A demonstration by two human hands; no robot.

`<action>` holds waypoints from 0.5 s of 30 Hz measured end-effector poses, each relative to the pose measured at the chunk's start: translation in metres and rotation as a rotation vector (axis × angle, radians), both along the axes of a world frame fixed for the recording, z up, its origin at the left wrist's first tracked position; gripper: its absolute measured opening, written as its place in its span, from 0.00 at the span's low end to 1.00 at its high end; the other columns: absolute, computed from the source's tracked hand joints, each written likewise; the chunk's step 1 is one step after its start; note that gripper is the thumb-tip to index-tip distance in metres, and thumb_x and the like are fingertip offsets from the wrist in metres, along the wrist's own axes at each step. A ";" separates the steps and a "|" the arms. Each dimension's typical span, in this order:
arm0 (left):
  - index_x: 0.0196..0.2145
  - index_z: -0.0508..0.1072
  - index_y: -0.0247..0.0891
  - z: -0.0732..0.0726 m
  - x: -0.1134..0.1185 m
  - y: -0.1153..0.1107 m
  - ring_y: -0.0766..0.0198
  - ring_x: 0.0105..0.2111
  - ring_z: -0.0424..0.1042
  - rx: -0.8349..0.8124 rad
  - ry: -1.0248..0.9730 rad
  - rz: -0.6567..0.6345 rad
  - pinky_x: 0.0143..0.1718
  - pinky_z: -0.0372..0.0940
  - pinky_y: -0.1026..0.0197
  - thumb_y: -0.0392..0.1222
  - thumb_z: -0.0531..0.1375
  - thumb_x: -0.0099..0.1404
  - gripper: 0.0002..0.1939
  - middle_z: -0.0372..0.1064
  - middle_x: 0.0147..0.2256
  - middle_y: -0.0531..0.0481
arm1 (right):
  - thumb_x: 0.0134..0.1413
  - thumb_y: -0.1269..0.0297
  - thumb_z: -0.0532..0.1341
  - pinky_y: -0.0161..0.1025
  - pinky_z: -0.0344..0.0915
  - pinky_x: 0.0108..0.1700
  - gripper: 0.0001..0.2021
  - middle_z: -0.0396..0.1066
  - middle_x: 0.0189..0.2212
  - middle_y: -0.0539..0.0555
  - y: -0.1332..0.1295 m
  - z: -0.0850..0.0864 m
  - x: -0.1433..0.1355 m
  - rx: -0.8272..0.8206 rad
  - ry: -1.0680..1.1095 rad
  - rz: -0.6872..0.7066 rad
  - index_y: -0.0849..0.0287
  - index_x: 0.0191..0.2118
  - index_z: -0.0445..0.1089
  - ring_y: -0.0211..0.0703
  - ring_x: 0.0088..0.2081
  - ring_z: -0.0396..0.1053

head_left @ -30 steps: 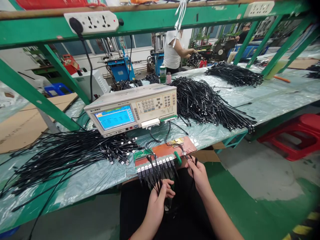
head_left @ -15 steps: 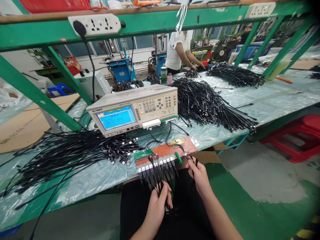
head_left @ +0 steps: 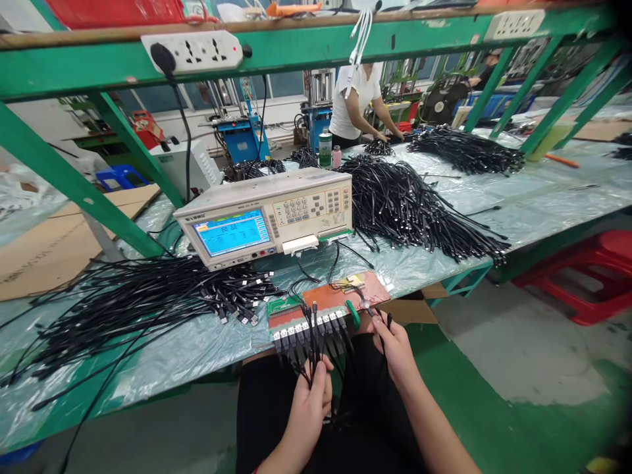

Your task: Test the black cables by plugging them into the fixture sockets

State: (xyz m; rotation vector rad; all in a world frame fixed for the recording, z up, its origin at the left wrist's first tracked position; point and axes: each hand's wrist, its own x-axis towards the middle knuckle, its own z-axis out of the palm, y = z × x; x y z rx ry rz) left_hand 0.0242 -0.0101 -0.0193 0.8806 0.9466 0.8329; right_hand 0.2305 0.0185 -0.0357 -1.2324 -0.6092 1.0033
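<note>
Black cables (head_left: 315,321) stand bunched in the closed fingers of the left hand (head_left: 311,394), tips up before the tabletop's (head_left: 197,352) circuit board (head_left: 323,297), probably to stay sorted, while the right hand's (head_left: 395,345) fingers pinch a cable end (head_left: 374,314) at the board's right end, seemingly steadying the join.

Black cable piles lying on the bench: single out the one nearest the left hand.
The pile of thin black cables at the front left of the beige boxy instrument; the other piles lie right of or behind it.
</note>
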 end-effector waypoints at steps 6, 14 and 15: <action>0.41 0.65 0.40 0.001 0.003 0.001 0.74 0.17 0.37 -0.065 -0.007 0.015 0.16 0.38 0.72 0.71 0.62 0.58 0.31 0.41 0.21 0.65 | 0.47 0.39 0.70 0.29 0.38 0.18 0.26 0.58 0.20 0.47 -0.014 0.004 0.006 -0.039 -0.033 -0.035 0.62 0.31 0.71 0.27 0.17 0.44; 0.39 0.65 0.40 0.002 0.006 0.000 0.75 0.15 0.45 -0.023 0.051 -0.041 0.16 0.43 0.71 0.69 0.65 0.57 0.30 0.46 0.18 0.65 | 0.57 0.42 0.65 0.30 0.48 0.16 0.22 0.59 0.21 0.45 -0.033 0.024 -0.018 0.054 0.057 -0.030 0.57 0.30 0.63 0.30 0.16 0.48; 0.39 0.66 0.40 0.001 0.007 0.000 0.75 0.15 0.46 -0.017 0.054 -0.036 0.16 0.43 0.71 0.68 0.65 0.57 0.29 0.46 0.18 0.65 | 0.55 0.43 0.67 0.29 0.47 0.16 0.21 0.57 0.21 0.44 -0.033 0.026 -0.026 0.042 0.026 0.005 0.57 0.32 0.66 0.29 0.16 0.47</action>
